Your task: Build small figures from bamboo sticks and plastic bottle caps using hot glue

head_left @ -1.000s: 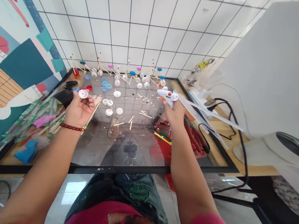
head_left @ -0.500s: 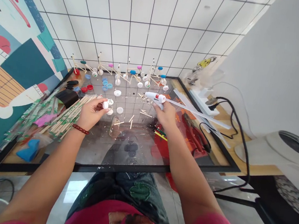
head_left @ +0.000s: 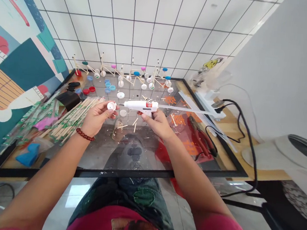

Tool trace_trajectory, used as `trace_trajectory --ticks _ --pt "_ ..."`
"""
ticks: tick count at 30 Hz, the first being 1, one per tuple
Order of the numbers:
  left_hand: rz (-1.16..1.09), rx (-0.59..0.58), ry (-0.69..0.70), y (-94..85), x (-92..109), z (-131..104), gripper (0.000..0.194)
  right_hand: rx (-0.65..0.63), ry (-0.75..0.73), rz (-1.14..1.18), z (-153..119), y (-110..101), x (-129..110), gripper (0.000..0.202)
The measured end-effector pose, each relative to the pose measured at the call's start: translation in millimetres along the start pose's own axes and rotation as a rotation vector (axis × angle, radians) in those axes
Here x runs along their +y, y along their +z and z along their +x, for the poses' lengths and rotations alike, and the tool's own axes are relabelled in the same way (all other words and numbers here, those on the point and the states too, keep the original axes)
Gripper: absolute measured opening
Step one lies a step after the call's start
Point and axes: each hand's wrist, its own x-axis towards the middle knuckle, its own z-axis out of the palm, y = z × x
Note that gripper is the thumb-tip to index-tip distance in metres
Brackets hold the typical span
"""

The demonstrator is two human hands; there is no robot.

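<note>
Pinched in the fingers of my left hand (head_left: 96, 118) is a white bottle cap (head_left: 111, 106), its hollow side facing up. My right hand (head_left: 159, 123) is wrapped round the handle of a white glue gun (head_left: 140, 105), which lies level over the middle of the glass tabletop (head_left: 94, 156). The gun's nozzle points left and is close to the cap; whether they touch I cannot tell. A long translucent glue stick (head_left: 181, 109) runs out of the gun's back. Another white cap (head_left: 123, 113) lies on the glass between the hands.
Small stick-and-cap models (head_left: 136, 74) line the back edge. Blue caps (head_left: 108, 85) and red caps (head_left: 86, 91) lie at the back left, with wrapped sticks (head_left: 70, 121) nearer. Red pliers (head_left: 202, 138), a white power strip (head_left: 211, 108) and a black cable (head_left: 246, 128) are on the right.
My right hand has brought the glue gun left and slightly down, and its nozzle is now by the cap. The cap in my left hand has turned, showing its hollow side.
</note>
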Motion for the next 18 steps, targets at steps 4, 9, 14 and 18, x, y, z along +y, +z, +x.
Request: trace_trajectory --ticks 4,9,14,18 --pt "-0.072 -0.022 -0.042 -4.1 2 1 0.044 -0.013 0.021 0.001 -2 1 -3 0.059" --pt "-0.157 0.063 -0.132 -15.7 10 9 0.017 0.014 0.019 0.010 1 -2 -7 0.060" --pt "-0.176 0.279 -0.199 -30.6 6 21 0.010 0.028 0.030 -0.001 3 -2 -8 0.064" --pt "0.085 0.378 -0.057 -35.1 -6 25 0.017 0.027 0.026 -0.028 3 -4 -8 0.060"
